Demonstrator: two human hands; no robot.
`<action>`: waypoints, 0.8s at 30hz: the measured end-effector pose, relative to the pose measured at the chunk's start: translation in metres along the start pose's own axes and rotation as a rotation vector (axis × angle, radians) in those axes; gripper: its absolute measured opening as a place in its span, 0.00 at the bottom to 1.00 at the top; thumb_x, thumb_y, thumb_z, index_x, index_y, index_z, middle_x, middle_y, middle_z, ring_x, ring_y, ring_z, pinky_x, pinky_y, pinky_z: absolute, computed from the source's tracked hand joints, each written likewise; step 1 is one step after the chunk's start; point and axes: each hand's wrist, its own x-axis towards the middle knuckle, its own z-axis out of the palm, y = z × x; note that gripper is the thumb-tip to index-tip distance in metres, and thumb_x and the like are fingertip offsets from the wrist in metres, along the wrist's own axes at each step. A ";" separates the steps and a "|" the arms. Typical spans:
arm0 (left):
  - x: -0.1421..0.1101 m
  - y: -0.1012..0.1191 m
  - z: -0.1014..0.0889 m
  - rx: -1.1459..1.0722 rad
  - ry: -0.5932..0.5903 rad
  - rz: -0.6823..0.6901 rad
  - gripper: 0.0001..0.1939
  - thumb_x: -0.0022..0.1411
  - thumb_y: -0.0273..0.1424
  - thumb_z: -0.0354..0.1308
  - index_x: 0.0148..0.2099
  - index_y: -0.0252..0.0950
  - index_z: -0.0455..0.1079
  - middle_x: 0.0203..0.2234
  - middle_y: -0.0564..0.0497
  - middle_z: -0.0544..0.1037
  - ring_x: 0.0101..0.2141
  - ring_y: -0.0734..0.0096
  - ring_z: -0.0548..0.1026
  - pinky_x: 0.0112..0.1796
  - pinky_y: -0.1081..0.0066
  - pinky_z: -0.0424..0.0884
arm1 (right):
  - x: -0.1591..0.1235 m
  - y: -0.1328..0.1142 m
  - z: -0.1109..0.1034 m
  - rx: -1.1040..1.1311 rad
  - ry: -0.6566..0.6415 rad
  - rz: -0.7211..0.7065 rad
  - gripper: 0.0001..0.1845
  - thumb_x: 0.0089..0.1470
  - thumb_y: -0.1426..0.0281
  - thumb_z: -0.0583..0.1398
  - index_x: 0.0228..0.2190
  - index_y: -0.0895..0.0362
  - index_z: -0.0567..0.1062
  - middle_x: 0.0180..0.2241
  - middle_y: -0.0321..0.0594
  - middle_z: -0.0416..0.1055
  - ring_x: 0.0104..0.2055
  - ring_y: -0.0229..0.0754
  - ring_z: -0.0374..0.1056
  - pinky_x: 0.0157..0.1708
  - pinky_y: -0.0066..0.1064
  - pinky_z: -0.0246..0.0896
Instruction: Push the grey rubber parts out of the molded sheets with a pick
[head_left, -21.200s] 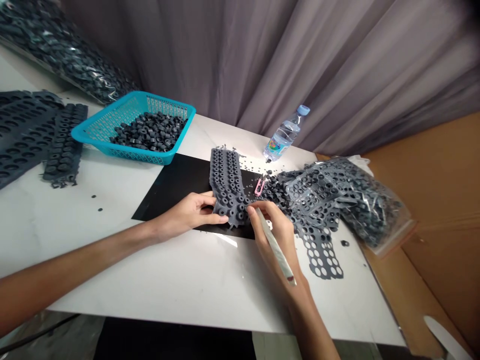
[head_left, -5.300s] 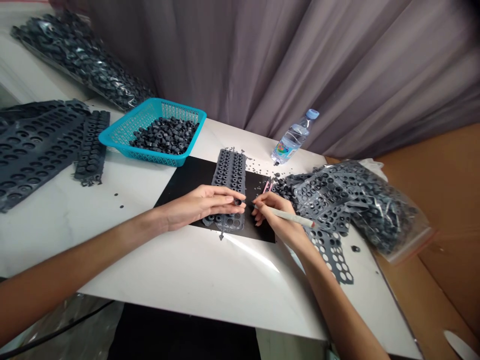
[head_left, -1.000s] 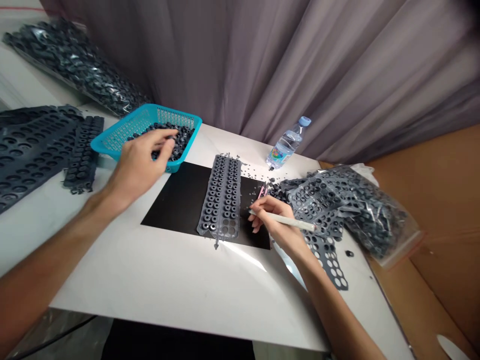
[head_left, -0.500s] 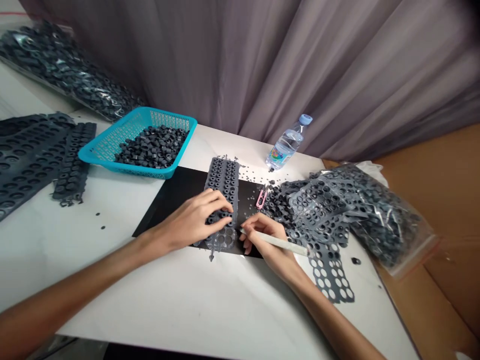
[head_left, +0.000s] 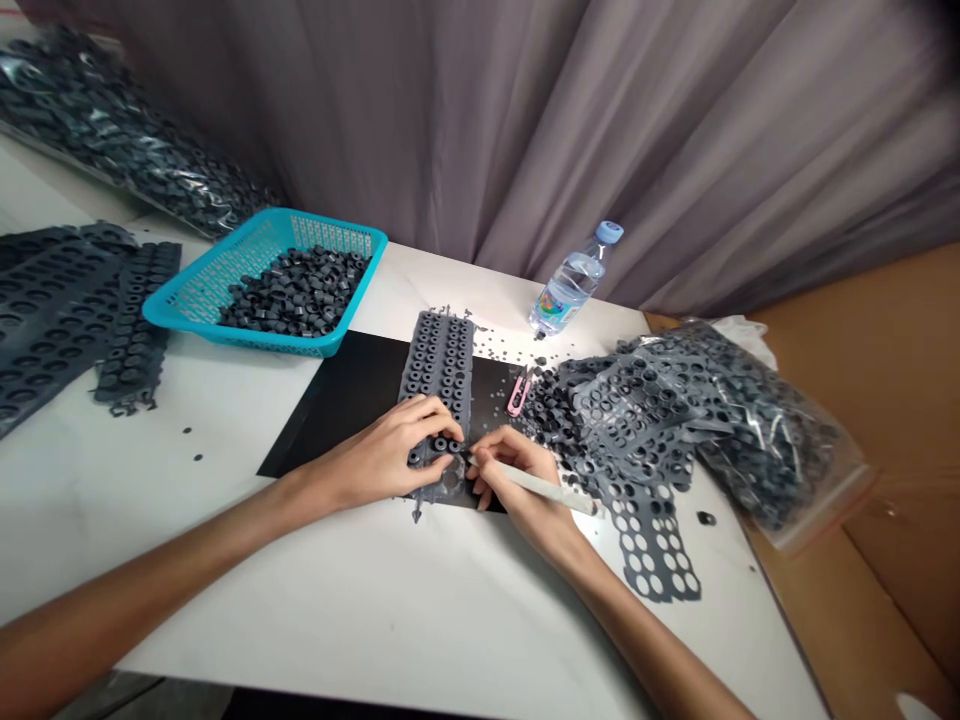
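Observation:
A dark grey rubber sheet (head_left: 439, 355) with rows of small ring-shaped parts lies lengthwise on a black mat (head_left: 322, 405). My left hand (head_left: 401, 445) rests over its near half, thumb and fingers apart on either side of a few rings. Wrapped around a white pen-shaped tool (head_left: 551, 489), my right hand (head_left: 517, 465) sits just right of the sheet. The tool's dark tip points at the rings beside my left fingertips; its exact kind is unclear. At the sheet's near end, rings are gone and round holes show.
A blue basket (head_left: 322, 347) holds loose rings. Pink snips (head_left: 518, 392), loose rings (head_left: 555, 415) and punched-out sheets (head_left: 660, 545) lie to the right. Behind stands a water bottle (head_left: 574, 285). Filled plastic bags (head_left: 787, 470) lie right and far left; more sheets (head_left: 52, 310) at left.
My right hand and the tool have moved slightly left, bringing the tip to the rings. The gap between my left thumb and index finger has narrowed. The whole view has shifted a little.

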 end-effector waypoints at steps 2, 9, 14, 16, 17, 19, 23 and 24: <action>-0.001 0.000 0.001 0.031 0.003 0.017 0.10 0.70 0.30 0.58 0.52 0.41 0.72 0.45 0.48 0.75 0.49 0.61 0.74 0.53 0.61 0.69 | 0.000 0.001 0.001 -0.005 0.004 0.001 0.07 0.61 0.64 0.62 0.34 0.55 0.74 0.28 0.36 0.75 0.25 0.37 0.70 0.23 0.26 0.69; -0.002 0.001 0.001 0.195 -0.030 0.083 0.11 0.75 0.32 0.53 0.55 0.40 0.72 0.47 0.47 0.75 0.49 0.60 0.74 0.53 0.59 0.67 | 0.000 -0.001 0.000 -0.059 -0.002 -0.012 0.06 0.61 0.65 0.61 0.34 0.54 0.73 0.29 0.36 0.76 0.25 0.37 0.70 0.22 0.26 0.66; -0.004 0.003 0.002 0.321 -0.066 0.171 0.13 0.77 0.29 0.48 0.51 0.37 0.74 0.46 0.45 0.78 0.46 0.59 0.74 0.51 0.58 0.68 | -0.002 -0.006 0.000 -0.175 -0.016 -0.030 0.06 0.63 0.66 0.59 0.34 0.54 0.72 0.26 0.33 0.73 0.24 0.36 0.68 0.24 0.26 0.63; -0.004 0.006 0.004 0.261 -0.038 0.179 0.13 0.77 0.28 0.48 0.49 0.37 0.75 0.45 0.45 0.79 0.46 0.59 0.75 0.51 0.58 0.68 | -0.004 -0.009 0.001 -0.241 -0.005 -0.049 0.07 0.64 0.65 0.59 0.33 0.54 0.72 0.25 0.32 0.71 0.24 0.36 0.66 0.24 0.26 0.60; -0.003 0.007 0.004 0.187 0.018 0.150 0.13 0.76 0.28 0.48 0.48 0.37 0.75 0.44 0.45 0.79 0.46 0.59 0.75 0.52 0.58 0.68 | -0.005 -0.010 0.002 -0.279 0.003 -0.064 0.08 0.64 0.65 0.59 0.33 0.54 0.72 0.24 0.31 0.70 0.24 0.36 0.64 0.24 0.26 0.58; 0.000 0.008 0.001 -0.031 0.221 0.005 0.10 0.76 0.33 0.51 0.47 0.38 0.74 0.42 0.47 0.79 0.45 0.62 0.76 0.51 0.61 0.70 | -0.006 -0.012 0.003 -0.352 0.026 -0.098 0.08 0.64 0.65 0.59 0.32 0.54 0.72 0.24 0.31 0.69 0.25 0.35 0.62 0.24 0.26 0.55; 0.003 0.002 -0.020 -0.569 0.475 -0.355 0.12 0.71 0.41 0.59 0.47 0.39 0.74 0.41 0.49 0.78 0.41 0.66 0.77 0.46 0.65 0.74 | -0.007 -0.008 0.003 -0.312 0.027 -0.044 0.08 0.64 0.65 0.59 0.33 0.54 0.73 0.26 0.32 0.71 0.26 0.36 0.64 0.24 0.26 0.56; 0.002 -0.001 -0.027 -0.668 0.477 -0.397 0.13 0.70 0.42 0.61 0.48 0.38 0.74 0.41 0.48 0.78 0.41 0.66 0.77 0.47 0.65 0.74 | -0.007 -0.006 0.002 -0.255 0.025 -0.012 0.09 0.65 0.63 0.59 0.34 0.54 0.73 0.26 0.33 0.71 0.26 0.37 0.66 0.23 0.25 0.58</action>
